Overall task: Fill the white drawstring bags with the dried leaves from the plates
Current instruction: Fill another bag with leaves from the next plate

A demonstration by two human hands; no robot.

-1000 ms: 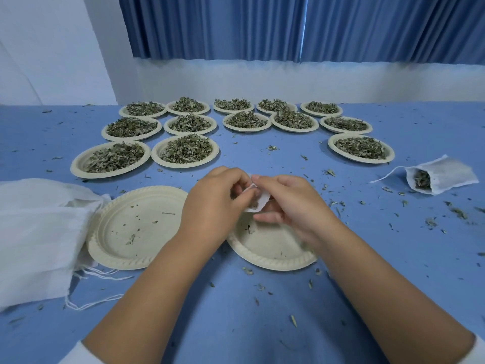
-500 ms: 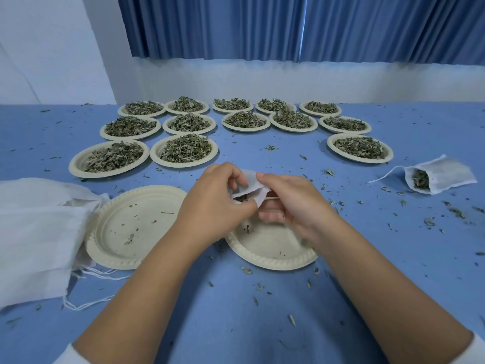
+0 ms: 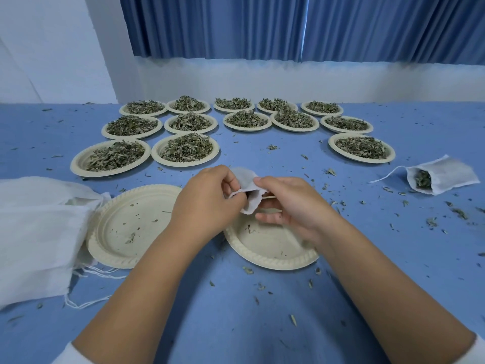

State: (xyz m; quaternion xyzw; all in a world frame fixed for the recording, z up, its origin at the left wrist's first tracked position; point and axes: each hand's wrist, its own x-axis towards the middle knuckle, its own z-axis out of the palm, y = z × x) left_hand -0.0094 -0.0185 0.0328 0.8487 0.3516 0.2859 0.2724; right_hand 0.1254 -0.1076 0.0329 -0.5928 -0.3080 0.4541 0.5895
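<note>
A white drawstring bag (image 3: 248, 183) is held just above the emptied plate (image 3: 273, 264) near the middle of the tabletop (image 3: 236, 324). Its mouth edge is pinched by the left hand (image 3: 207, 203) on one side and the right hand (image 3: 294, 206) on the other, each grip closed on cloth. The bag is judged thin, limp and almost weightless, so it is best taken by the hem at the opening rather than the collapsing body, while the dried leaves (image 3: 186, 148) on the far plates (image 3: 183, 165) are judged light, crumbly and easily scattered.
</note>
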